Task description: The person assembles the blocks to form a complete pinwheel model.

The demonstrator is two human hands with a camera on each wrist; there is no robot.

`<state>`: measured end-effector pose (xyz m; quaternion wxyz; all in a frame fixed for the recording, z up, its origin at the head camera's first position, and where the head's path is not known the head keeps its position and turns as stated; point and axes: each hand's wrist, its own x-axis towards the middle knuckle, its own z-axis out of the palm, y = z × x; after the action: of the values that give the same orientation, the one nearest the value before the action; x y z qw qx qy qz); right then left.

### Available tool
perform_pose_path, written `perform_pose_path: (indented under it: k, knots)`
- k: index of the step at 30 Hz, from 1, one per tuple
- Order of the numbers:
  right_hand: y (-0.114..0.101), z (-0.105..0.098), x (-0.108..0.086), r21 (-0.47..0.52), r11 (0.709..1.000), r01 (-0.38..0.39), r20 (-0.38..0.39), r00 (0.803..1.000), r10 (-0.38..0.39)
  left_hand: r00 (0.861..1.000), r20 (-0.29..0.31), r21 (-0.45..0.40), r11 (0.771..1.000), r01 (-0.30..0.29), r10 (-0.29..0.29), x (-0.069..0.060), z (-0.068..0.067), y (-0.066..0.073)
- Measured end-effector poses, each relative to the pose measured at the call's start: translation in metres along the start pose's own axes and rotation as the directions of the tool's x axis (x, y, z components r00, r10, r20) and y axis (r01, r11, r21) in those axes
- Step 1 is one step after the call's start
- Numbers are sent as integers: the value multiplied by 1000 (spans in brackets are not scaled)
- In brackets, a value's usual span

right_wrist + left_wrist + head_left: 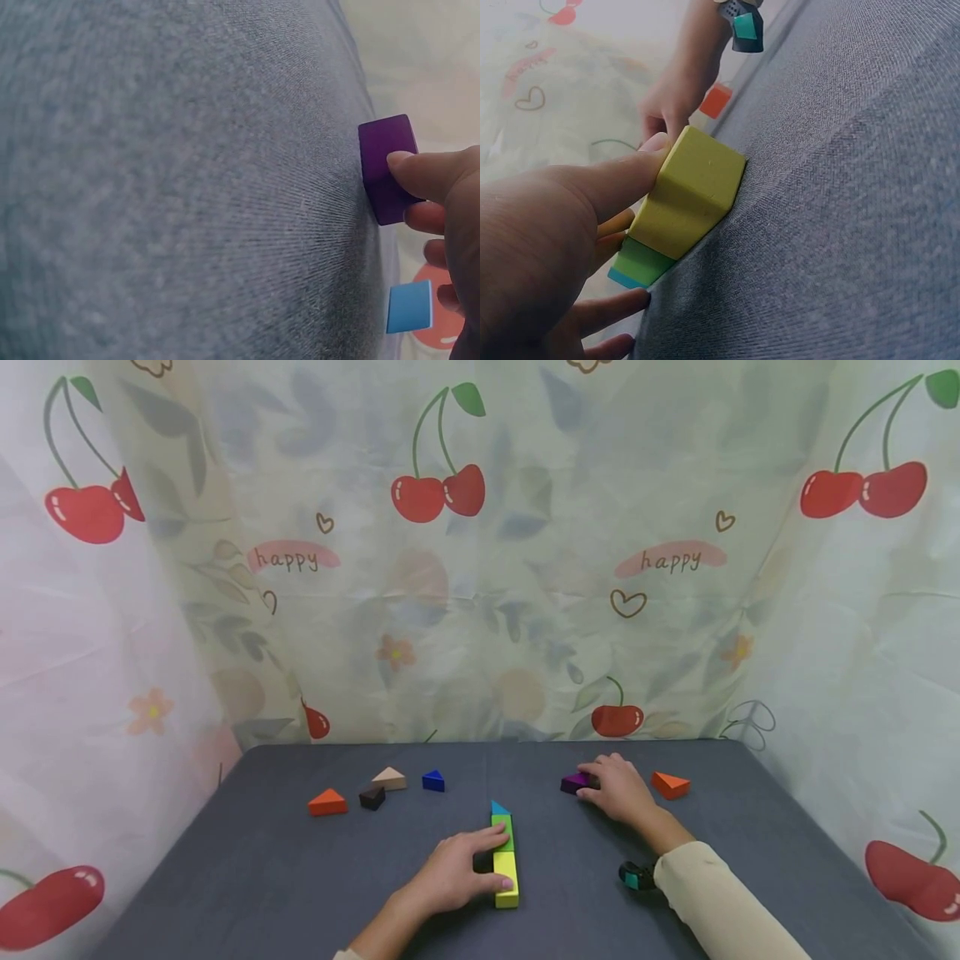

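Observation:
A yellow block (506, 881), a green block (503, 832) and a light blue triangular block (500, 808) lie end to end in a row on the table. My left hand (456, 868) rests on this row from the left, its thumb on the yellow block and its fingers stretched toward the green one. Farther off to the right, my right hand (618, 787) pinches a purple block (388, 169), thumb on its near face. Beside those fingers stands a blue block (410, 307), hidden in the head view.
On the left of the dark grey table (225, 877) lie an orange triangular block (327, 803), a black block (372, 797), a beige triangle (390, 778) and a dark blue triangle (433, 781). Another orange triangle (671, 785) lies right of my right hand. Printed curtains (480, 610) surround the table.

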<state>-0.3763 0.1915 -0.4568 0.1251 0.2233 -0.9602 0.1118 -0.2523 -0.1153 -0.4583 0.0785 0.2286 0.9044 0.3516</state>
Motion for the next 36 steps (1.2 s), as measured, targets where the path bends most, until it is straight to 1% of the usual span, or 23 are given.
perform_pose_path:
  k: [5, 12, 15, 21, 28, 33, 36]
  knots:
    - [0, 0, -2, 11, 1000, 13, -13, 1000, -13, 1000, -1, -3, 1000, -1, 1, 0, 1, -1]
    - [1, -1, -3, -17, 1000, 21, -59, 998, -22, 1000, -4, -8, 1000, -8, 8, -1, 1, -1]
    - [0, -2, -2, -16, 999, 28, -68, 997, -29, 1000, -4, -7, 1000, -6, 6, 0, 1, -1]
    - [0, -1, -1, 7, 1000, 10, -23, 1000, -10, 1000, -2, -4, 1000, 0, 0, 0, 1, -2]
    - [0, 0, 3, 91, 996, 10, 30, 999, -13, 1000, -9, 12, 1000, -8, 8, 0, 2, -2]
    - [-3, -2, 10, 118, 992, 36, 25, 999, -40, 1000, -8, 17, 1000, -15, 15, 0, 1, -2]
    - [-7, -4, 14, 131, 990, 51, 20, 998, -54, 1000, -7, 16, 1000, -10, 10, -1, 1, -2]
